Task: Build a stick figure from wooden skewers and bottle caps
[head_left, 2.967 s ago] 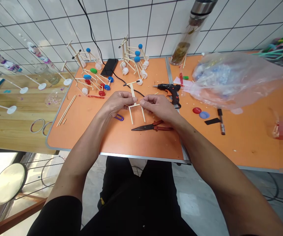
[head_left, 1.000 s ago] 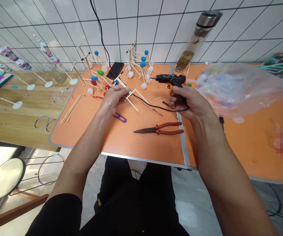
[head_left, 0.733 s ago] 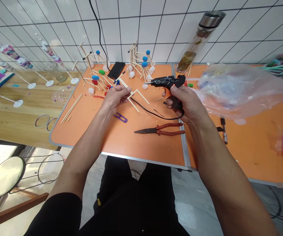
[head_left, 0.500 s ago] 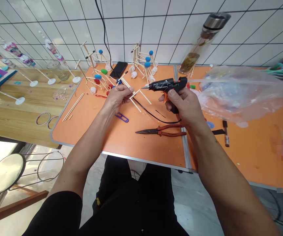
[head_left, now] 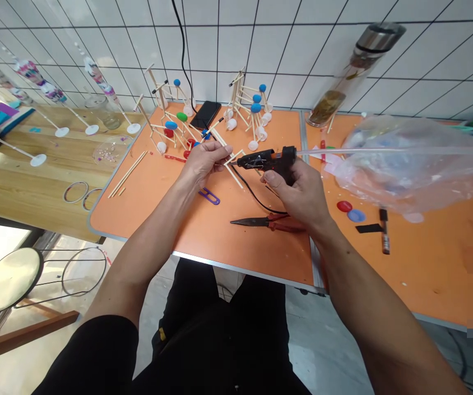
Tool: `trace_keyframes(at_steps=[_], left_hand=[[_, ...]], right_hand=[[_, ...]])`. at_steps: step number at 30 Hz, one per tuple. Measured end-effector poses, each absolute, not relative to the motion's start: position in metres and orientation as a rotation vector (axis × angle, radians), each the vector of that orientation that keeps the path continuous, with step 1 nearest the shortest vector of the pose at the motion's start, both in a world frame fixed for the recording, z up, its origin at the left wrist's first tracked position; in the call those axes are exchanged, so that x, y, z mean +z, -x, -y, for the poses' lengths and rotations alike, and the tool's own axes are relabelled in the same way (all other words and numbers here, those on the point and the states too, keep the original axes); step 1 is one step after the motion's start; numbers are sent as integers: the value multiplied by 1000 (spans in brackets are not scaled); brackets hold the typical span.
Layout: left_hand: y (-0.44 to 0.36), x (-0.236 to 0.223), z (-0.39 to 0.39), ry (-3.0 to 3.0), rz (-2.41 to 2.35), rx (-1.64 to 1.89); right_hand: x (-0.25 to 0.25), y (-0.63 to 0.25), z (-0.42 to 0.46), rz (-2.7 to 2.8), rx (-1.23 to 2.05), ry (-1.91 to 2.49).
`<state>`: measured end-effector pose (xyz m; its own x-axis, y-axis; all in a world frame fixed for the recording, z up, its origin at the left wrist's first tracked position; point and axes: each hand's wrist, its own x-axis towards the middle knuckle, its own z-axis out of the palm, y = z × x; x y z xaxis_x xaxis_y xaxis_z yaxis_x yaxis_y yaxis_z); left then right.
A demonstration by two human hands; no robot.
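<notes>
Pinched in my left hand (head_left: 208, 160) is a small frame of thin wooden sticks (head_left: 235, 176), joined at angles. My right hand (head_left: 300, 189) grips a black hot glue gun (head_left: 261, 160) by its handle, with a long clear glue stick (head_left: 343, 151) out of its back. The gun's nozzle points left and is at the stick frame, close to my left fingertips; whether it touches is too small to tell. Below my right hand lie pliers (head_left: 253, 221) with red handles, partly hidden by it. A purple plastic piece (head_left: 209, 196) rests under my left wrist.
Several stick models with coloured caps (head_left: 170, 125) stand at the back, near a black phone (head_left: 206, 114). A tall glass bottle (head_left: 327, 104) leans in view by the tiled wall. On the right are a clear plastic bag (head_left: 384, 175) and a marker (head_left: 384, 236). Loose sticks (head_left: 128, 173) lie left.
My right hand has moved the glue gun left and slightly down, bringing its nozzle to the stick frame. My left hand keeps its pinch. The whole view has shifted a little.
</notes>
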<state>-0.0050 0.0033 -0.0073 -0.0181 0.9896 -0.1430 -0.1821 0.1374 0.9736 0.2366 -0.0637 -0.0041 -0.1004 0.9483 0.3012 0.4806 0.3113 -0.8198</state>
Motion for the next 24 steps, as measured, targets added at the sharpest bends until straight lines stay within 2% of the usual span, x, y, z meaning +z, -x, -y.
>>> trace_keyframes(at_steps=[24], left_hand=[[1, -8, -2, -949, -1111, 1201]], right_hand=[[-24, -239, 55, 1825, 462, 1201]])
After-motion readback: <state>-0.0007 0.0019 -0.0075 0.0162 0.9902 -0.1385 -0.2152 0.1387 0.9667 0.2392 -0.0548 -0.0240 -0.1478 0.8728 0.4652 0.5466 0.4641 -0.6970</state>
